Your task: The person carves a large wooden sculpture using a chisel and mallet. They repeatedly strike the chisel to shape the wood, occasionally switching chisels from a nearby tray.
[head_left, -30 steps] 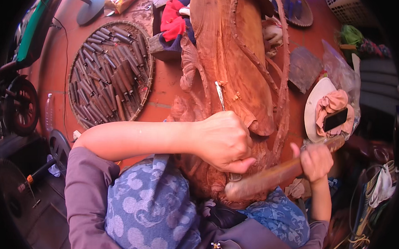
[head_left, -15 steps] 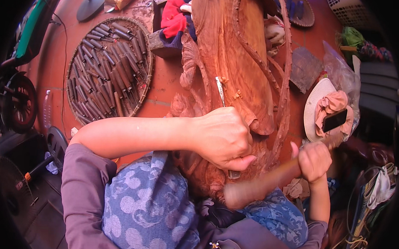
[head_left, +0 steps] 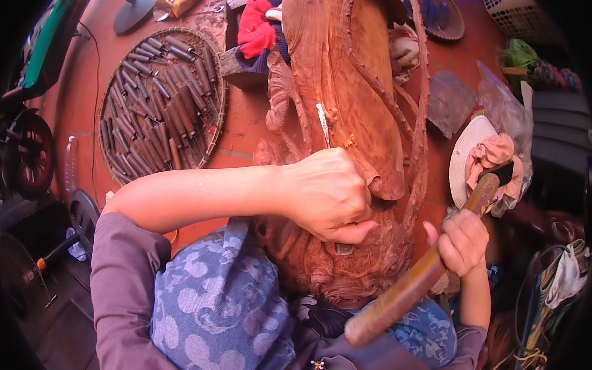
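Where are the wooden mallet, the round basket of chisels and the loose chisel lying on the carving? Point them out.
wooden mallet (head_left: 410, 287), head view, middle of its thick shaft.
round basket of chisels (head_left: 217, 120), head view, right rim.
loose chisel (head_left: 323, 124), head view, its metal blade.

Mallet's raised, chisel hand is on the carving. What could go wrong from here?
1. The right hand grips the wooden mallet mid-shaft, lifted clear of the left hand closed over a chisel; a mis-aimed swing would likely land on the knuckles.
2. The chisel tip sits amid fine relief on the wood carving; too hard a blow might chip detail.
3. A loose blade lies on the carving and may get knocked off.
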A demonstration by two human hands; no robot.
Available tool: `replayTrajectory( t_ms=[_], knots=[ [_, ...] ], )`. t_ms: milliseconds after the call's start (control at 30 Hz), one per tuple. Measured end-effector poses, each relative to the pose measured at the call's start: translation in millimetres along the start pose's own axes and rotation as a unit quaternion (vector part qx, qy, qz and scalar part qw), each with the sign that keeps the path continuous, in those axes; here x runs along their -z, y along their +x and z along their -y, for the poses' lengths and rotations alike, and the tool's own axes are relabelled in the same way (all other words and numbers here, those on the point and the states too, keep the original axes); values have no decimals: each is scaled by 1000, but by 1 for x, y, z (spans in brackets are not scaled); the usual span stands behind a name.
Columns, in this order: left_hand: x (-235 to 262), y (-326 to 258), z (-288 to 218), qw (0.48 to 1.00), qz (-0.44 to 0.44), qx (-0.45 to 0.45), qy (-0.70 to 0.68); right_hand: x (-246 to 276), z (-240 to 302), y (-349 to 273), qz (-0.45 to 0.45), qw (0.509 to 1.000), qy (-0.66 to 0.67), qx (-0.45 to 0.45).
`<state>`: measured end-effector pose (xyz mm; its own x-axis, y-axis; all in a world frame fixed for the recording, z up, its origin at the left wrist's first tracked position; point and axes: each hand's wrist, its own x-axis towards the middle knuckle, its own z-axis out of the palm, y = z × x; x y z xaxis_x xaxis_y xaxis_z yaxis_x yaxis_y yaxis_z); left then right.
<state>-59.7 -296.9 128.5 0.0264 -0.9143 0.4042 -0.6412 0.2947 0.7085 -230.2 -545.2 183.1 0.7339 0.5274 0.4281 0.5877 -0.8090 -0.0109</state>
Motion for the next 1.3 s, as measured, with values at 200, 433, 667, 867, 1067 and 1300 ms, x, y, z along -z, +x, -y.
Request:
replayTrajectory(
  t_ms=[200,433,667,867,1067,1300],
  knots=[
    [7,3,-15,978,123,-106,134,10,8,2,19,998,2,-54],
    [-26,3,-43,997,71,-25,4,11,12,1,31,993,47,-101],
    [-36,10,-37,999,35,12,-21,11,10,2,33,992,63,-104],
    [-36,18,-28,999,10,36,18,9,10,0,39,991,65,-106],
    [-27,22,-24,998,-7,62,23,5,6,-2,23,996,64,-65],
    [-25,22,-19,997,-18,65,31,-1,2,-10,22,998,34,-46]
  ],
)
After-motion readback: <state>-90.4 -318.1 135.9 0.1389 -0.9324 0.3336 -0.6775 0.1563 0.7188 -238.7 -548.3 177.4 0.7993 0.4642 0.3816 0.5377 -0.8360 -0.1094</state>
